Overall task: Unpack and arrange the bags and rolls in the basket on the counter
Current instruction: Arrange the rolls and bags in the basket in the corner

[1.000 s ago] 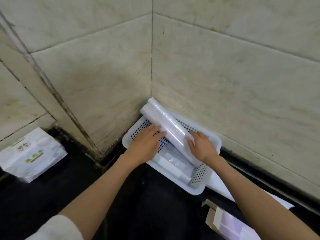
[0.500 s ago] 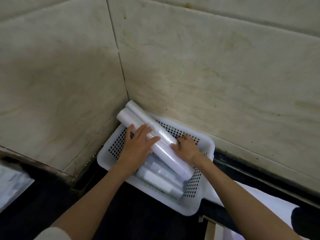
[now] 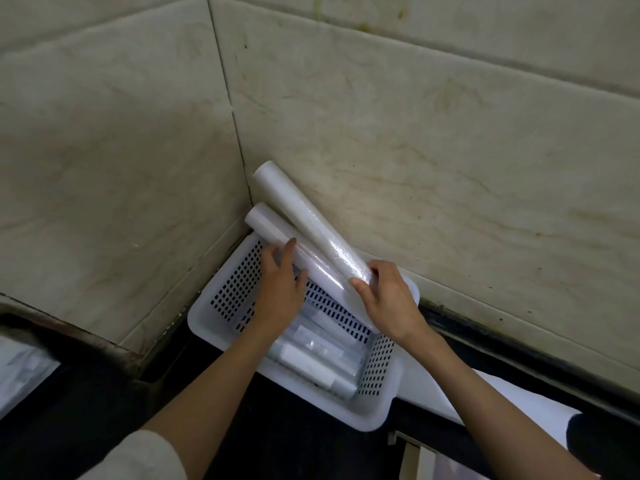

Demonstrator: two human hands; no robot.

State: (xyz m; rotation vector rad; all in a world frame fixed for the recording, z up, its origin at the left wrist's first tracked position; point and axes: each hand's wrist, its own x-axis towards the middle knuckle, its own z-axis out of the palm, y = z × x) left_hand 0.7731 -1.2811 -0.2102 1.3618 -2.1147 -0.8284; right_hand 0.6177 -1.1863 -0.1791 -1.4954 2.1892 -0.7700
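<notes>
Rolls of glossy white film, two long cylinders (image 3: 311,226) (image 3: 294,256), slant from lower right to upper left, far ends propped in the tiled corner above a perforated white plastic basket (image 3: 239,285) at frame centre on the dark counter (image 3: 294,438). Right hand (image 3: 388,299) grips the upper roll's near end; left hand (image 3: 280,289) rests spread on the lower one.
</notes>
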